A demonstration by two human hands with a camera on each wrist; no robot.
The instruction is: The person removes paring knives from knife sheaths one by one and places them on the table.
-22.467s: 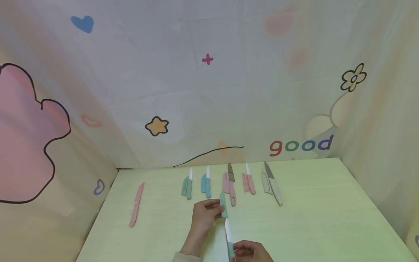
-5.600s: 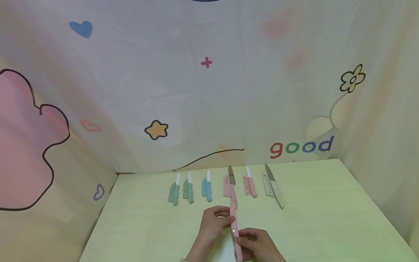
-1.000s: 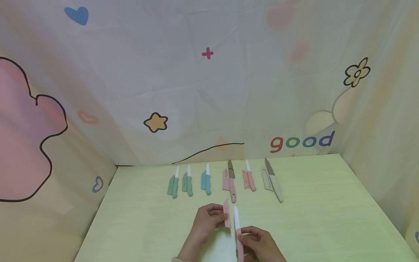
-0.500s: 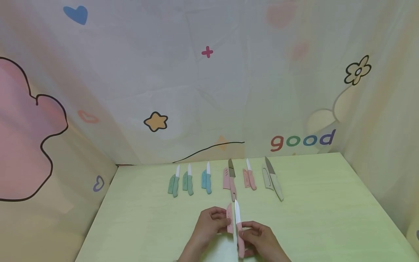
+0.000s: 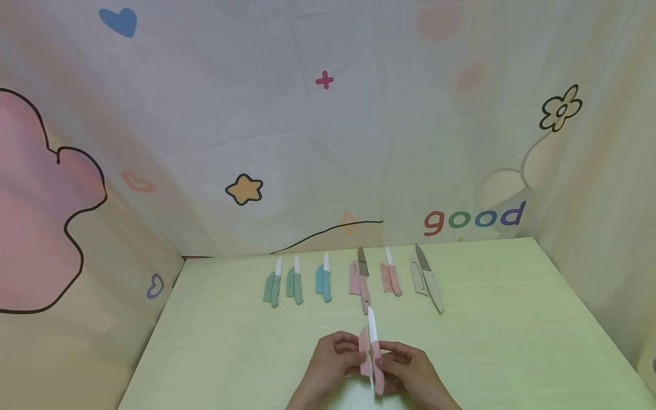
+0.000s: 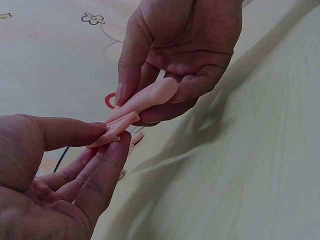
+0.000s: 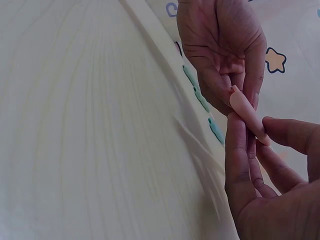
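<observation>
In the head view my left hand (image 5: 333, 361) pinches a pink knife sheath (image 5: 364, 350) between thumb and fingers. My right hand (image 5: 407, 367) grips a small knife by its pink handle (image 5: 378, 373), its white blade (image 5: 372, 323) bare and pointing away from me. Sheath and knife stand side by side, the sheath just left of the blade and handle. In the left wrist view the sheath's mouth (image 6: 125, 122) overlaps the handle (image 6: 157, 95). The right wrist view shows the rounded handle (image 7: 247, 115) between my fingers, hiding most of the blade.
Along the table's back lies a row of bare knives with their sheaths: green knives (image 5: 275, 290), a blue knife (image 5: 327, 285), a pink knife with a dark blade (image 5: 364, 285), a small pink knife (image 5: 393, 279) and a grey-green knife (image 5: 434, 289). A printed cloth (image 5: 287, 142) hangs behind.
Over the last second the knife moved forward and the sheath came right, closing the gap between them. Earlier the pink knife was sheathed; before that, my hands held a green knife and sheath.
</observation>
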